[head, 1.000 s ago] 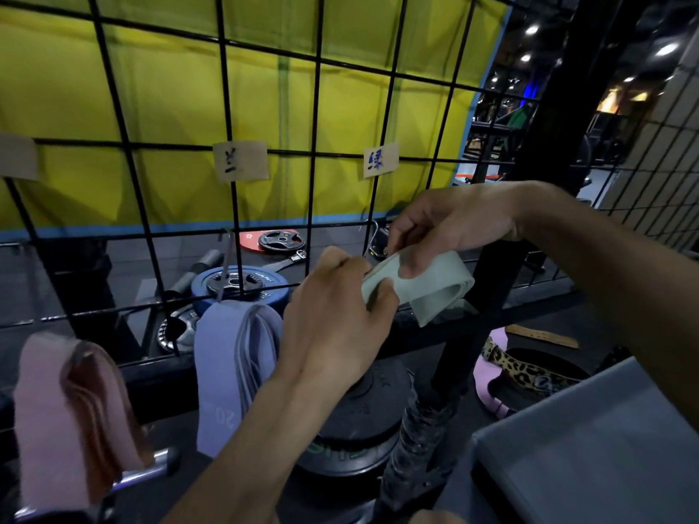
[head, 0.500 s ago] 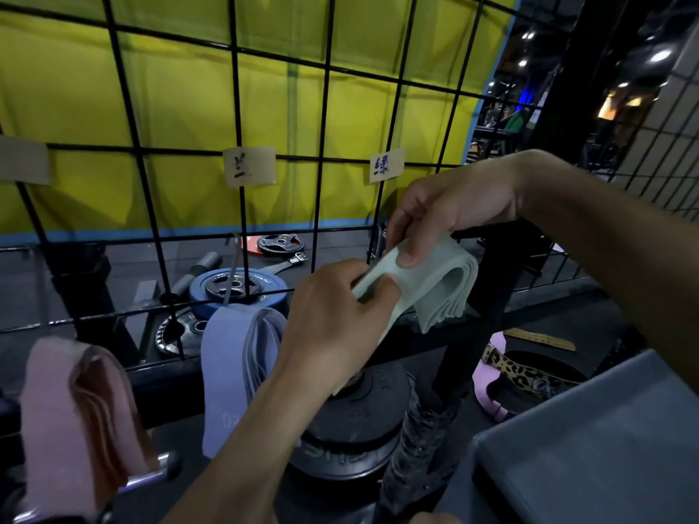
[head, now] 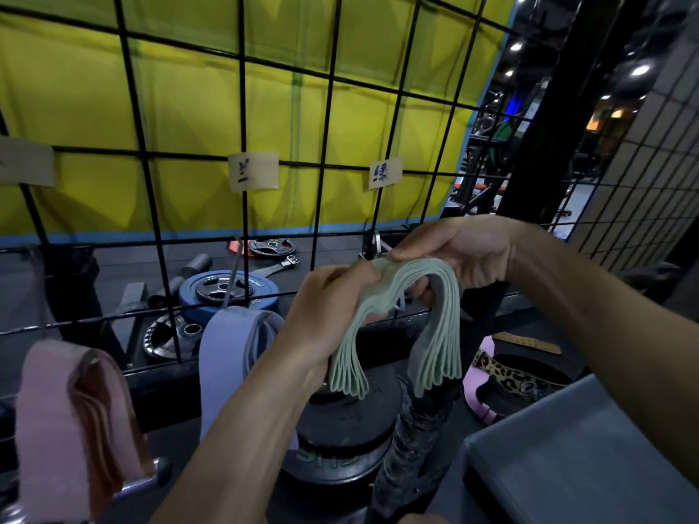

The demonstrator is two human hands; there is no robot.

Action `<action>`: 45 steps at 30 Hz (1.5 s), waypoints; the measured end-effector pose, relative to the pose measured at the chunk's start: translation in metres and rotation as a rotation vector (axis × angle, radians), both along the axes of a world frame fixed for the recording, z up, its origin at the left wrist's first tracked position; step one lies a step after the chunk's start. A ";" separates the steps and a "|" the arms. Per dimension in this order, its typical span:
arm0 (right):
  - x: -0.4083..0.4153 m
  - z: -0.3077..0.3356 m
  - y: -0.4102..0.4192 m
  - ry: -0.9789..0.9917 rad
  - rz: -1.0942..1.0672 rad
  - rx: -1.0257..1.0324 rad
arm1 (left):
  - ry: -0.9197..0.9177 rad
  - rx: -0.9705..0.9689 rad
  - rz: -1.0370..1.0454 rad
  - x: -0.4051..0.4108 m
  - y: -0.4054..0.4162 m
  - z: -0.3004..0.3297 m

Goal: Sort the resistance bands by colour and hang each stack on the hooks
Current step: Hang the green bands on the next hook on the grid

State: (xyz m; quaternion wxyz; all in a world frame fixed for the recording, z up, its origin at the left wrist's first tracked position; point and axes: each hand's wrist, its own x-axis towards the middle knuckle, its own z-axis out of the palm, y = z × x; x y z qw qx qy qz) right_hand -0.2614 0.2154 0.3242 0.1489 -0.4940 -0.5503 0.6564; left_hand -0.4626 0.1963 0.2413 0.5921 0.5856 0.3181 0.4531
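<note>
A stack of pale green resistance bands (head: 435, 334) arches between my two hands in front of the black wire grid (head: 242, 107), both ends drooping down. My left hand (head: 329, 308) pinches its left side and my right hand (head: 454, 255) grips the top from the right. A metal hook (head: 372, 240) on the grid shows just behind my right fingers, under the paper label (head: 385, 172) with blue writing. A stack of purple-blue bands (head: 230, 357) hangs under the middle label (head: 252, 171). A stack of pink bands (head: 72, 410) hangs at the lower left.
Black weight plates (head: 348, 440) are stacked below my hands, next to a taped bar (head: 412, 444). A grey box corner (head: 586, 459) sits lower right. A leopard-print belt (head: 507, 372) lies on a pink thing. Behind the grid are a blue plate (head: 227, 293) and a yellow wall.
The folded green stack has opened out and now drapes in an arch with both ends hanging lower. My hands have risen slightly toward the grid.
</note>
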 end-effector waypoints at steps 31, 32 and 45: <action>-0.006 0.010 -0.011 -0.214 -0.130 0.187 | -0.009 -0.018 -0.005 0.006 0.006 -0.004; -0.006 0.009 -0.010 -0.208 -0.130 0.187 | -0.008 -0.017 -0.005 0.006 0.007 -0.004; -0.004 0.021 -0.014 -0.385 0.018 0.267 | 0.104 0.107 0.053 0.006 0.010 -0.008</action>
